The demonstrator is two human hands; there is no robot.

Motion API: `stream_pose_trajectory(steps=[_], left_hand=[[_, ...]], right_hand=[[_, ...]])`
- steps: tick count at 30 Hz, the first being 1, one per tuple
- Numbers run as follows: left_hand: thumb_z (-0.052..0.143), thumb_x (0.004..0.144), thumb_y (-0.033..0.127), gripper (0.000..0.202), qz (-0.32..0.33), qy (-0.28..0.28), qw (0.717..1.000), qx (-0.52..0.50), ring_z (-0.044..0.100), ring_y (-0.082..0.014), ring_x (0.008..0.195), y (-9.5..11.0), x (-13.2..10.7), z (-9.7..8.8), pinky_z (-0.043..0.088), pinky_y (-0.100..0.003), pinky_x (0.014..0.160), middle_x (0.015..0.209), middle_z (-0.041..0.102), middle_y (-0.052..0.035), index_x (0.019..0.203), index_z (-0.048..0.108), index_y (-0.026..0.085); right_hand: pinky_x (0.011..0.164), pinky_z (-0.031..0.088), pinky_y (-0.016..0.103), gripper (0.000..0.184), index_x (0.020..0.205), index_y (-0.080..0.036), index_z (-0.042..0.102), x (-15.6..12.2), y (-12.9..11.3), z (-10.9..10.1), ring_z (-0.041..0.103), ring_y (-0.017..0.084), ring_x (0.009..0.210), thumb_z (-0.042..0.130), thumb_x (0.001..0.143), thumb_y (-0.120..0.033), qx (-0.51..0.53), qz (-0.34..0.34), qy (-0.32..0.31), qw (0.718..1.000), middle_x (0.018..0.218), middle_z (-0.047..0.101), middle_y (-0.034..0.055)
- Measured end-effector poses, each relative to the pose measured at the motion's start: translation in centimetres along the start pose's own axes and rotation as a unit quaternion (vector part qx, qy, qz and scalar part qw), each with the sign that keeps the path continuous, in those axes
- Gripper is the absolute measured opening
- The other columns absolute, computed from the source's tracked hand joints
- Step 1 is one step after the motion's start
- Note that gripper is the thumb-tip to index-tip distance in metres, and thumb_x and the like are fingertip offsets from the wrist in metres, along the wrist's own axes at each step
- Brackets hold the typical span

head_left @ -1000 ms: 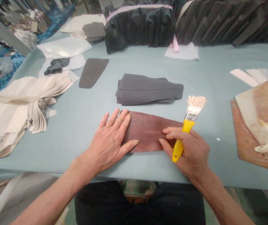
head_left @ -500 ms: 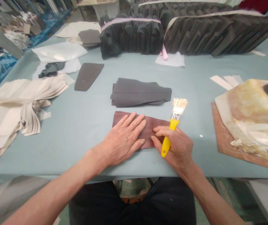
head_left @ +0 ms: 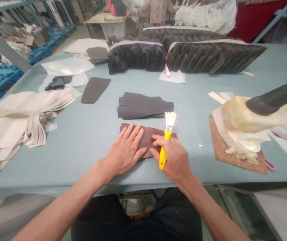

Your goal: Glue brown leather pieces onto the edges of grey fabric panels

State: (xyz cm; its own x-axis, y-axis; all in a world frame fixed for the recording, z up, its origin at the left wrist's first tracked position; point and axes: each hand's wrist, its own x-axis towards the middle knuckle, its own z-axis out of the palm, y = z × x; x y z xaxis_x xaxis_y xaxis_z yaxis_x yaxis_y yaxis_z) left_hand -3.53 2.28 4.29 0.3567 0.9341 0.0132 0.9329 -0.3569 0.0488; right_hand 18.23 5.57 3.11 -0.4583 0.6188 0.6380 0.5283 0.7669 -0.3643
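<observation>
My left hand (head_left: pixel 126 149) hides part of the brown piece (head_left: pixel 147 134), and my right hand (head_left: pixel 177 155) covers much of its other end. The bottom edge cuts off my forearms (head_left: pixel 83 189) and dark trousers (head_left: pixel 95 217). The bundle of pale strips (head_left: pixel 5 110) runs out of view on my left, the stained container (head_left: pixel 236 112) on my right. A blurred person (head_left: pixel 157 11) is cropped at the top. The white speck (head_left: pixel 200 145) is too small to identify.

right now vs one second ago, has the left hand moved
Yes, rightward: judged against the folded grey stack, the left hand lies further right than before.
</observation>
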Motion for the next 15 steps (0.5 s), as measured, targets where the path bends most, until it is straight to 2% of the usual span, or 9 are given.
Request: stream_pose_trajectory(steps=[3, 6, 9, 15], left_hand=[[0.028, 0.113, 0.044, 0.069, 0.006, 0.008, 1.000, -0.005, 0.025, -0.0407, 0.167, -0.2, -0.1, 0.4, 0.027, -0.057, 0.135, 0.179, 0.030, -0.0198, 0.168, 0.036, 0.005], [0.032, 0.109, 0.036, 0.067, 0.011, 0.015, 1.000, -0.016, 0.024, -0.0387, 0.168, -0.5, -0.2, 0.6, 0.027, -0.057, 0.135, 0.179, 0.029, -0.0197, 0.169, 0.035, 0.006], [0.033, 0.108, 0.035, 0.068, 0.018, 0.020, 0.999, -0.025, 0.024, -0.0388, 0.168, -0.5, -0.2, 0.4, 0.026, -0.058, 0.135, 0.179, 0.029, -0.0211, 0.169, 0.033, 0.005], [0.030, 0.112, 0.044, 0.069, -0.014, 0.022, 0.999, -0.024, 0.028, -0.0423, 0.166, 0.0, 0.2, 0.2, 0.030, -0.061, 0.133, 0.176, 0.035, -0.0220, 0.167, 0.037, 0.004]], right_hand=[[0.106, 0.054, 0.046, 0.018, 0.116, -0.023, 0.058, 0.3, -1.5, 1.4, 0.070, 0.029, 0.126, 0.067, 0.101, -0.027, 0.043, 0.003, -0.014, 0.999, 0.136, 0.074, 0.0135], [0.111, 0.052, 0.053, 0.027, 0.123, -0.021, 0.058, 0.5, -2.0, 2.7, 0.067, 0.033, 0.132, 0.067, 0.100, -0.031, 0.033, 0.042, -0.038, 0.998, 0.144, 0.069, 0.0186], [0.114, 0.048, 0.058, 0.030, 0.126, -0.019, 0.059, 0.6, -1.4, 3.0, 0.065, 0.035, 0.133, 0.068, 0.101, -0.033, -0.010, 0.066, -0.059, 0.996, 0.146, 0.067, 0.0206], [0.107, 0.049, 0.057, 0.023, 0.126, -0.018, 0.060, 0.2, 1.0, 2.1, 0.067, 0.035, 0.123, 0.061, 0.104, -0.027, -0.074, 0.073, -0.065, 0.992, 0.146, 0.067, 0.0208]])
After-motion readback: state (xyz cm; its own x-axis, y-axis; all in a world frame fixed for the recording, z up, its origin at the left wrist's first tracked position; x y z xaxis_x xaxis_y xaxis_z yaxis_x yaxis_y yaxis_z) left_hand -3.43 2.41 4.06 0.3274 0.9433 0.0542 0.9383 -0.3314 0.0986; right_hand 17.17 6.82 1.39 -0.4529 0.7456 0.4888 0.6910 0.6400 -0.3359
